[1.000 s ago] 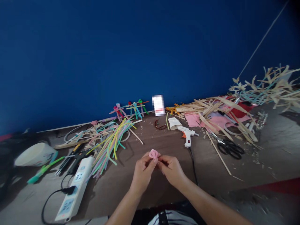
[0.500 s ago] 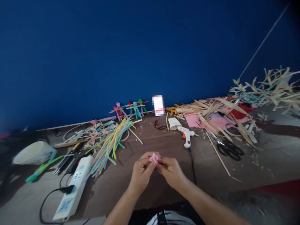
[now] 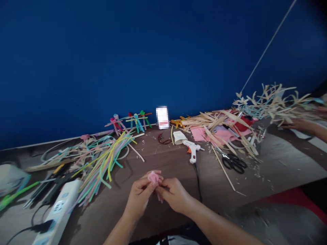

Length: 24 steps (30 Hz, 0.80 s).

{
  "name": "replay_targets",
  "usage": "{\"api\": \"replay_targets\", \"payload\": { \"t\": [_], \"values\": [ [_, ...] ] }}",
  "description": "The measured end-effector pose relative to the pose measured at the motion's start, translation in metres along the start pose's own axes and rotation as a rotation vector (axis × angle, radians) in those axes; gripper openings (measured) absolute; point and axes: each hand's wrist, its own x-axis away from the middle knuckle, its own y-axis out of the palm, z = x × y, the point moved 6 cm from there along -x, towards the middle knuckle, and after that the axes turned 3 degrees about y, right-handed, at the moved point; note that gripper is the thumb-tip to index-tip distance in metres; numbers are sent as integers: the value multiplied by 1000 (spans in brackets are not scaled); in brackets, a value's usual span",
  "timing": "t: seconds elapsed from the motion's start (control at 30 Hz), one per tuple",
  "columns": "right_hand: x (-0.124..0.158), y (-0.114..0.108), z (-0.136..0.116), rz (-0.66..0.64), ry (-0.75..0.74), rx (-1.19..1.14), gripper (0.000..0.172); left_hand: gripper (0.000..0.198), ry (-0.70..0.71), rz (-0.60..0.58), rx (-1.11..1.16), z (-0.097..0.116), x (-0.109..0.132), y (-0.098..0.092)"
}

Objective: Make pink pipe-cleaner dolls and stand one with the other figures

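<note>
A small pink pipe-cleaner piece (image 3: 153,177), curled at the top, is pinched between my two hands above the table. My left hand (image 3: 140,194) has thumb and fingers closed around its upper part. My right hand (image 3: 173,193) presses its thumb and fingers together at the same piece, where a pink end hangs below. Beyond the hands, a white glue gun (image 3: 193,151) lies at the right of centre, its nozzle pointing right. Colourful pipe cleaners (image 3: 109,163) are heaped to the left of the hands.
A white power strip (image 3: 60,211) and a white bowl (image 3: 11,178) are at left. Black-handled scissors (image 3: 233,162), pink sheets (image 3: 198,133) and pale strips (image 3: 209,119) lie at right. Small pipe-cleaner figures (image 3: 138,123) stand by the blue wall. Another person's hand (image 3: 297,125) is at far right.
The view has turned right, so the scene sits further left and another person's hand now shows. A pink end now shows below my fingers; both hands still hold the piece.
</note>
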Motion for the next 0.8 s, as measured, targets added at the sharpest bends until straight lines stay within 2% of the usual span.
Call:
{"api": "replay_targets", "payload": {
  "t": [0.17,0.23,0.3,0.37,0.47,0.6,0.7,0.8],
  "values": [
    [6,0,-6,-81,7,201,33,18,-237,221,377,-18,0,-5],
    [9,-6,-6,-107,11,367,30,21,-250,323,446,-18,-2,-11],
    [12,-22,-3,-78,15,513,22,23,-228,399,480,-17,-4,-20],
    [15,-54,3,63,37,543,22,25,-224,439,482,-18,-6,-30],
    [24,-119,21,357,127,562,27,27,-250,446,460,-26,-5,-42],
    [49,-201,34,710,143,908,23,26,-271,426,468,-46,-5,-50],
    [70,-246,40,886,186,1120,24,24,-307,379,495,-64,-5,-50],
    [92,-282,46,1036,392,1235,28,23,-318,365,512,-77,-4,-51]
  ]
}}
